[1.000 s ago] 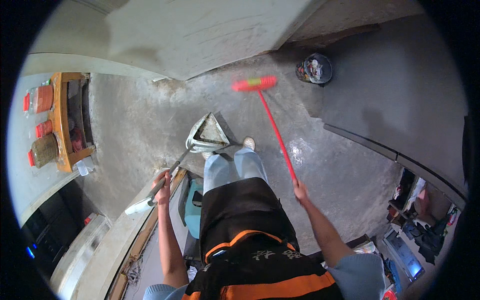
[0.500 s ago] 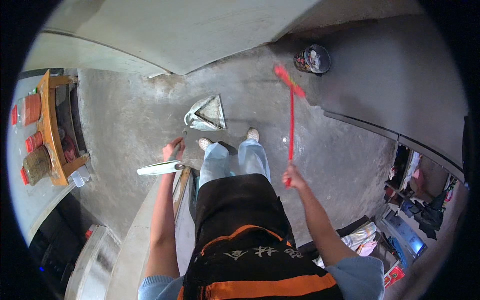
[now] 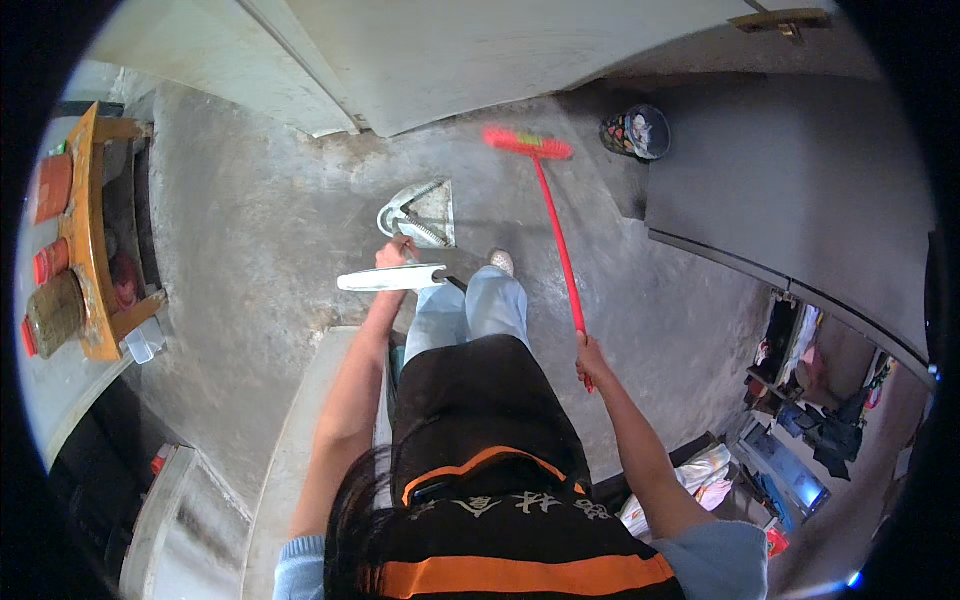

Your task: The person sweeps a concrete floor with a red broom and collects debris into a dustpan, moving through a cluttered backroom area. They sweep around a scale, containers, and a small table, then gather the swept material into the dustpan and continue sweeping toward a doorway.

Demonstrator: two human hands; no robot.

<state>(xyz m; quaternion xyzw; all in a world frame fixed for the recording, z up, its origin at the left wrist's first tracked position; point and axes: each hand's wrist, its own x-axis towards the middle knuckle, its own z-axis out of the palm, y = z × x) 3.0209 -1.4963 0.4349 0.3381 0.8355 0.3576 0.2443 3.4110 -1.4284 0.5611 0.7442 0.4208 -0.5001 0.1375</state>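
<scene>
My right hand [image 3: 590, 360] is closed around the lower end of a red broom [image 3: 562, 245]. The broom's red bristle head, with a yellow-green streak, is blurred and stretches away from me toward the pale panels at the far side. My left hand [image 3: 397, 253] grips the shaft of a long-handled dustpan [image 3: 432, 208]. The pan, whitish and dirty with a toothed ridge, lies on the grey floor just beyond that hand, its open edge turned right. The handle's white top piece [image 3: 385, 279] passes over my left wrist. One of my shoes is hidden behind it.
A patterned bin [image 3: 635, 134] with rubbish in it stands at the far right beside a large grey panel [image 3: 790, 190]. At left, a wooden shelf [image 3: 95, 230] stands near red-lidded jars [image 3: 55, 305]. Pale door panels [image 3: 420, 60] border the far side. A low ledge [image 3: 295, 430] runs beside my left arm.
The broom head has swung left, closer to the dustpan's far side. My left hand and the handle's white top have moved right, nearer the pan. My view has shifted slightly.
</scene>
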